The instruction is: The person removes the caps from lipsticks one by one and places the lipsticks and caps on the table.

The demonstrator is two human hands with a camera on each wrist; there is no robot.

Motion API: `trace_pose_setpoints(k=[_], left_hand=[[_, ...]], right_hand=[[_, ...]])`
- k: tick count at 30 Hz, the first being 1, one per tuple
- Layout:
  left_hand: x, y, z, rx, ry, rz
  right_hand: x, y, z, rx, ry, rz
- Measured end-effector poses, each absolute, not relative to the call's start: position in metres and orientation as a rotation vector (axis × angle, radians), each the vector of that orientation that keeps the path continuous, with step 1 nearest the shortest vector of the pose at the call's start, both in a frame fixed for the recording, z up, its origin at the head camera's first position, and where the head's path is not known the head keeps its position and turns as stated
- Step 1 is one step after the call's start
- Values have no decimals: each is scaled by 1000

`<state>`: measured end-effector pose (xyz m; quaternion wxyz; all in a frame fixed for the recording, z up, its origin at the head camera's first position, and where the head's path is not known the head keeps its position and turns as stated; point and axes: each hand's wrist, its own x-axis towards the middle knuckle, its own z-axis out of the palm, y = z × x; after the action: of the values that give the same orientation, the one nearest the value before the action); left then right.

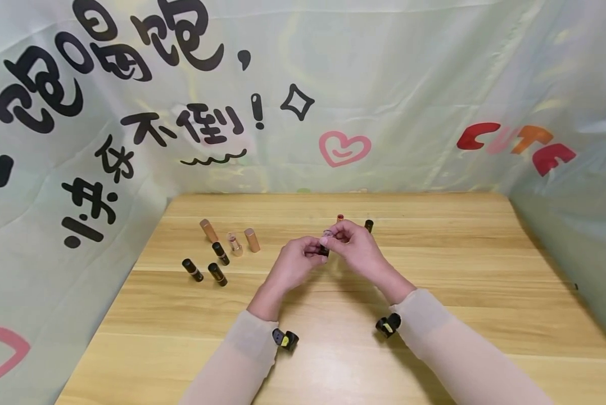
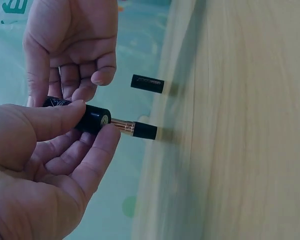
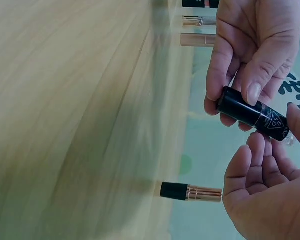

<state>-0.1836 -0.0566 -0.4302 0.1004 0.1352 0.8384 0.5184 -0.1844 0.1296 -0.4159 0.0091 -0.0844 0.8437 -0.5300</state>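
Between my hands is a black lipstick tube (image 3: 252, 114) with white lettering and a clear end. My left hand (image 1: 294, 261) grips its lower part between thumb and fingers. The thumb and fingertips of my right hand (image 1: 360, 251) pinch the upper end, beside the clear part. Beyond the hands, an uncapped lipstick (image 2: 135, 129) with a black base and gold collar stands on the table; in the head view only its red top shows past the right hand. A black cap (image 1: 369, 226) stands to its right, behind the right hand.
Left of the hands, several lipsticks and caps stand on the wooden table (image 1: 460, 349): black tubes (image 1: 218, 274), rose-gold pieces (image 1: 252, 240) and a clear-topped lipstick (image 1: 234, 244). A printed cloth (image 1: 409, 84) hangs behind the table and along both sides.
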Motion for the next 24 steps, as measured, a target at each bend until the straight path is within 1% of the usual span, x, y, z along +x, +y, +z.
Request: trace_pose_setpoints(k=[4, 12, 24], left_hand=[[-183, -53, -431, 412, 2471, 1522], [-183, -48, -432, 422, 2472, 1502], [-181, -40, -435, 485, 2549, 1420]], right_hand=[[-183, 134, -417, -292, 2626, -1647], [-181, 141, -420, -230, 2551, -1739], [-176, 142, -430, -286, 2625, -1630]])
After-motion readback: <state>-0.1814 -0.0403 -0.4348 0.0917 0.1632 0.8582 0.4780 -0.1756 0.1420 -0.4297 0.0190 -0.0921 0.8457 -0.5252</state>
